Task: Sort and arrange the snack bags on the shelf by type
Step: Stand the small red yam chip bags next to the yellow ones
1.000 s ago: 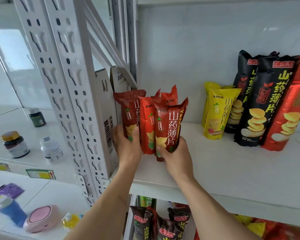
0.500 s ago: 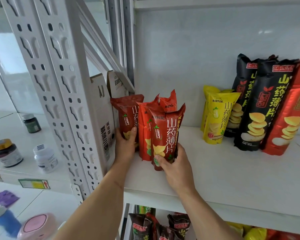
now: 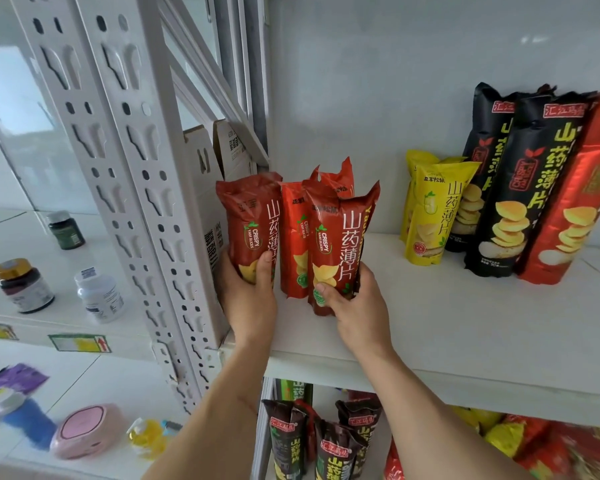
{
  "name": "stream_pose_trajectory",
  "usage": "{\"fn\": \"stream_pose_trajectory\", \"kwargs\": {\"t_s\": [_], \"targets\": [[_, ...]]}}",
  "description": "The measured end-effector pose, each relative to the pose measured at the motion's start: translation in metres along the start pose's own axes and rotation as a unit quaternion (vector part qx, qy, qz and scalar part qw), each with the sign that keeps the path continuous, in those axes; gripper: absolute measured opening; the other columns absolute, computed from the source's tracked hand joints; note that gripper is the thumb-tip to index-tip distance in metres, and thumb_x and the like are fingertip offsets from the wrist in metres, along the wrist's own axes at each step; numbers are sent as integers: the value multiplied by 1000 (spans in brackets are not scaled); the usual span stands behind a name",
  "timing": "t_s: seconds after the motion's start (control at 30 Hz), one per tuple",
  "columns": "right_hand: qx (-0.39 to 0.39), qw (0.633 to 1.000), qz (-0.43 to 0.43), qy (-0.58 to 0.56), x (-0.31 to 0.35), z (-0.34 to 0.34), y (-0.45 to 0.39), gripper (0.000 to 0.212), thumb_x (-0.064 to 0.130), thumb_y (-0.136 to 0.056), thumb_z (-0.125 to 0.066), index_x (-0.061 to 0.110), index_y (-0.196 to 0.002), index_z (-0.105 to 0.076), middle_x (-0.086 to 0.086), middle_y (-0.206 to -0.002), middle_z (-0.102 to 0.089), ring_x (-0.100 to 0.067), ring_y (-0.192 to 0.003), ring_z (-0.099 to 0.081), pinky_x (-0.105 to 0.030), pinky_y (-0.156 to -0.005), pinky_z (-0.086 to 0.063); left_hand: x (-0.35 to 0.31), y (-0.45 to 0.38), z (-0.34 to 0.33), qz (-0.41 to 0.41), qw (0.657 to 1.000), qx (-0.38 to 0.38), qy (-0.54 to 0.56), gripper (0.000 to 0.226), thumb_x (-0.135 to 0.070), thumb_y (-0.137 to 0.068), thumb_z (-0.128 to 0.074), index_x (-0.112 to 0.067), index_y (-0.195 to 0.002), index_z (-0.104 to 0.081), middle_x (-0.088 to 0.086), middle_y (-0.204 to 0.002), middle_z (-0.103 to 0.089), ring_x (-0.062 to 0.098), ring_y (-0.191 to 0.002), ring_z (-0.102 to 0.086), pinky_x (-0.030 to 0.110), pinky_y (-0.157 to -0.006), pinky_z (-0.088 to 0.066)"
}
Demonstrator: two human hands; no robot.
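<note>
A white shelf board (image 3: pixel 447 327) is seen, framed on its left by a perforated white steel upright (image 3: pixel 118 161). At the right end, a tall red yam-chip bag (image 3: pixel 575 209) and two tall black yam-chip bags (image 3: pixel 520 188) are stood upright, touching one another. Just left of them, two small yellow yam-chip bags (image 3: pixel 433 213) are stood one behind the other. Near the left end, a cluster of small red yam-slice bags (image 3: pixel 326 223) is kept upright on the board, beside a cardboard box (image 3: pixel 205 188). The leftmost bag's lower part is gripped by the left hand (image 3: pixel 246 292), thumb across its front. The front bag's base is clamped by the right hand (image 3: pixel 354 303), thumb on its front. On the neighbouring shelf, three supplement bottles (image 3: pixel 99 294) are set apart.
</note>
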State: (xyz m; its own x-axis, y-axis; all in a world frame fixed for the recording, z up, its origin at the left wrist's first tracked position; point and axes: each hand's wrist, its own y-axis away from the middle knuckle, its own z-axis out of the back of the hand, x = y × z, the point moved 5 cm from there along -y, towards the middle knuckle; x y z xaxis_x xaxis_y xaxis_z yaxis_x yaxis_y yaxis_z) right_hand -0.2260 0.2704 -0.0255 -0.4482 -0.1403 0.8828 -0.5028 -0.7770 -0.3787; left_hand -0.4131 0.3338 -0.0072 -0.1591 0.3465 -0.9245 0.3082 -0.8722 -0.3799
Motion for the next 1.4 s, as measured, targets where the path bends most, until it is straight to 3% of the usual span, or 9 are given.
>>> {"fn": "stream_pose_trajectory", "kwargs": {"t_s": [0.13, 0.33, 0.43, 0.53, 0.8, 0.9, 1.1, 1.2, 1.4], "targets": [[11, 1000, 10, -2, 1, 15, 6, 52, 55, -78, -74, 42, -123, -51, 14, -117, -64, -6, -105, -63, -37, -88, -56, -14, 31, 11, -26, 999, -20, -22, 81, -75, -81, -56, -21, -140, -46, 0, -128, -59, 22, -119, -57, 47, -97, -50], [7, 1000, 3, 2, -10, 84, 15, 39, 52, -80, -73, 55, -110, -49, 14, -114, -64, -3, -100, -63, -27, -84, -52, -29, 75, -18, 14, 999, 23, 21, 49, -65, -83, -62, -32, -118, -51, -8, -109, -62, 14, -100, -62, 48, -86, -56], [2, 1000, -3, 10, -23, 120, 17, 50, 65, -75, -69, 56, -119, -48, 13, -119, -64, -6, -106, -63, -34, -91, -54, -41, 97, -40, 3, 999, 22, 32, 71, -74, -79, -58, -26, -130, -50, -6, -116, -61, 15, -106, -61, 48, -87, -57], [8, 1000, -14, -8, -32, 145, 19, 43, 65, -74, -70, 69, -108, -45, 14, -120, -64, -4, -107, -63, -33, -92, -54, -50, 116, -58, -15, 999, 14, 36, 83, -84, -73, -53, -31, -136, -43, -9, -122, -56, 17, -113, -57, 47, -92, -54], [4, 1000, -29, -5, -43, 180, 22, 50, 59, -78, -71, 54, -119, -42, 15, -119, -63, -4, -103, -64, -25, -87, -53, -52, 128, -116, 45, 983, 156, 84, 73, -66, -82, -61, -27, -142, -46, -9, -122, -66, 8, -108, -66, 31, -85, -58], [4, 999, -38, -9, -46, 189, 24, 56, 56, -80, -71, 44, -128, -45, 14, -119, -63, -3, -102, -63, -16, -78, -49, -44, 116, -129, 107, 970, 187, 116, 75, -68, -81, -64, -28, -142, -46, -8, -123, -66, 15, -109, -68, 40, -91, -59], [11, 999, -39, -19, -49, 188, 25, 58, 57, -79, -72, 47, -129, -44, 16, -121, -61, -4, -105, -64, -24, -85, -56, -42, 97, -148, 102, 949, 272, 124, 47, -55, -85, -70, -42, -127, -53, -10, -120, -70, 14, -109, -68, 35, -91, -56], [19, 999, -41, -26, -47, 185, 26, 54, 55, -78, -73, 53, -121, -41, 20, -119, -61, -3, -104, -64, -24, -85, -56, -37, 94, -155, 116, 935, 303, 139, 62, -49, -85, -72, -33, -141, -51, -10, -126, -67, 14, -117, -63, 26, -88, -51], [39, 998, -41, -17, -40, 180, 26, 59, 54, -77, -73, 50, -123, -36, 27, -112, -56, 4, -99, -60, -13, -76, -48, -38, 97, -146, 78, 934, 314, 151, 95, -73, -75, -68, -36, -154, -30, -4, -152, -46, 14, -135, -49, 34, -105, -47]]}}
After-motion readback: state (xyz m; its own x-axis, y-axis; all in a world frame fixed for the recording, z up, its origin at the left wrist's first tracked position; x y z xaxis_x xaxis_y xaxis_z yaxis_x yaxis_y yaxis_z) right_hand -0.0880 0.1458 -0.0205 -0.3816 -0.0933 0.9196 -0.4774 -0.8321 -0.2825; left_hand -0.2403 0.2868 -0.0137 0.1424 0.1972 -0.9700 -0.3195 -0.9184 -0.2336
